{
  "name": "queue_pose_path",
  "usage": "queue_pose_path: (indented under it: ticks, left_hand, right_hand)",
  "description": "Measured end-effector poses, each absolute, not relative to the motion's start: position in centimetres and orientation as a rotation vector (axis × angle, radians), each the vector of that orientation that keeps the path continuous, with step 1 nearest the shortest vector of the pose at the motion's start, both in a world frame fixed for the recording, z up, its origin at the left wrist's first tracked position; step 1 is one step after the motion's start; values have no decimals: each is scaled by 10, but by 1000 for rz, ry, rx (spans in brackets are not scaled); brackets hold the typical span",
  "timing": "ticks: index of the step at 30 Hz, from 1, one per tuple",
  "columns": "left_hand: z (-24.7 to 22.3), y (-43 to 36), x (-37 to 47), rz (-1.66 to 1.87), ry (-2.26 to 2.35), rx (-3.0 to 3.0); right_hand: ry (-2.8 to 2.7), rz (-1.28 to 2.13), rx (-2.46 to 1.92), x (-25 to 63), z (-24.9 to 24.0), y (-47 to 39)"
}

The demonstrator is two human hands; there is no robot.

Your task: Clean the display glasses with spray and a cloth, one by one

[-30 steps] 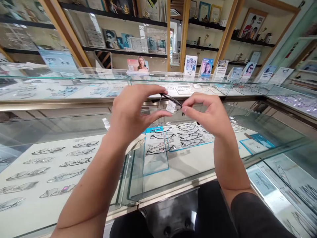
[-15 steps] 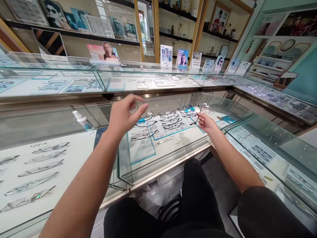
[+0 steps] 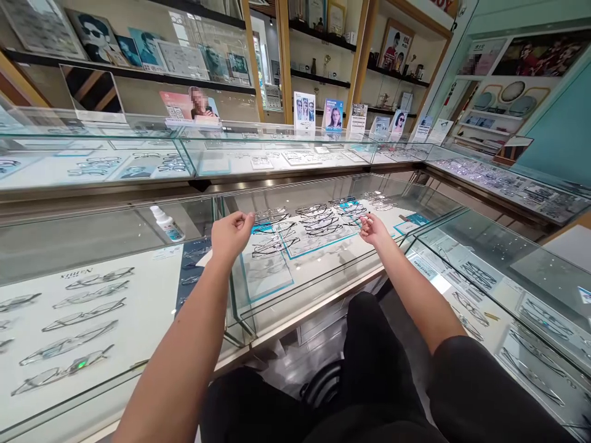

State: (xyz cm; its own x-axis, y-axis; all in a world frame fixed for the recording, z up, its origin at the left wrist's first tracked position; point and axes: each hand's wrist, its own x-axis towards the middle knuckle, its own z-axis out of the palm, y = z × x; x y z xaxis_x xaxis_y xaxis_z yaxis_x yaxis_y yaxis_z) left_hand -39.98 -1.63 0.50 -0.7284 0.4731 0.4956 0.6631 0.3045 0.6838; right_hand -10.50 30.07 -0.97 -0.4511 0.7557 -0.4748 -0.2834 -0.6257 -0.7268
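Note:
My left hand (image 3: 229,237) is over the left end of the middle glass case, its fingers curled and the thumb close to them, with nothing visible in it. At the right, my right hand (image 3: 375,232) pinches a dark-framed pair of glasses; a dark tip shows just above the fingers, and the rest blends with the frames behind. Between the hands, several rows of glasses (image 3: 318,220) lie on white, blue-edged trays (image 3: 270,280).
A white spray bottle (image 3: 167,223) stands at the left, behind more glasses (image 3: 83,314). Another glass case (image 3: 480,277) is at the right. Behind runs a long glass counter (image 3: 277,169) with upright cards (image 3: 333,115). My knees are below the front edge.
My left hand has moved slightly right and down, and its fingers have curled in. The right hand has lowered slightly, and the glasses at its fingertips show less clearly. The view has shifted a little.

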Motion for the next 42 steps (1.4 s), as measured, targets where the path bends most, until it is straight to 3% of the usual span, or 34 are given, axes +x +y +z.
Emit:
queue_pose_path:
  ticks: [18, 29, 42]
  left_hand:
    - [3, -19, -405, -1359, -2409, -1072]
    - [4, -22, -406, -1313, -2426, -1056]
    - [0, -24, -408, -1274, -2383, -1040]
  right_hand:
    - [-798, 2067, -1154, -112, -7, 309]
    - [-770, 1897, -1028, -134, 38, 336]
    - [-797, 1875, -1095, -167, 29, 351]
